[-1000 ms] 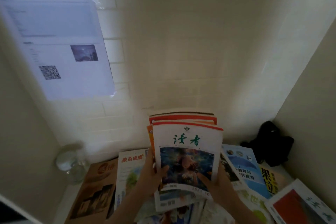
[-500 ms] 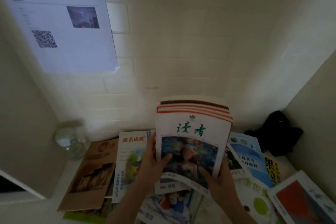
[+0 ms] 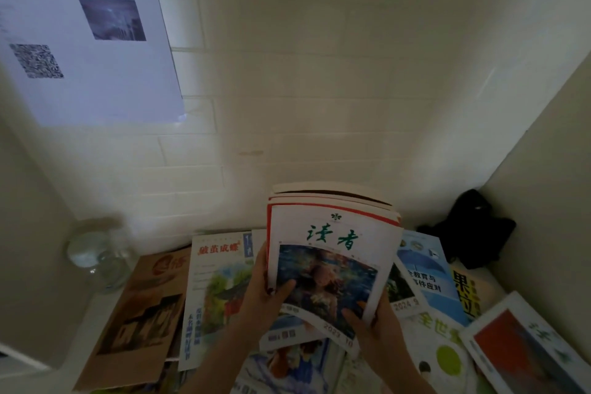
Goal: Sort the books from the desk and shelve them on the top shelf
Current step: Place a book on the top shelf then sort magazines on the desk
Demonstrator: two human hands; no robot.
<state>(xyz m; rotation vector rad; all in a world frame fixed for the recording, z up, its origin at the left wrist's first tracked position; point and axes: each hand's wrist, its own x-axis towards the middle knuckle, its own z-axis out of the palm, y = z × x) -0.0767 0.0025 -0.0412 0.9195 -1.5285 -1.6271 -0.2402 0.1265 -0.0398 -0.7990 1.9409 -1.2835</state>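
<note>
A stack of magazines (image 3: 332, 253), its white cover bearing green characters over a blue picture, stands upright above the desk's scattered books (image 3: 220, 291). The left hand (image 3: 263, 294) grips its left edge, the right hand (image 3: 380, 323) its lower right corner.

you hold a stack of magazines (image 3: 332, 253) whose front cover is white with green characters, a red edge and a blue-green picture. beside it lie a brown magazine (image 3: 140, 313) with a red logo, a white magazine (image 3: 217, 285) with orange title characters, and a blue magazine (image 3: 425, 269). a black object (image 3: 470, 230) sits in the corner.
</note>
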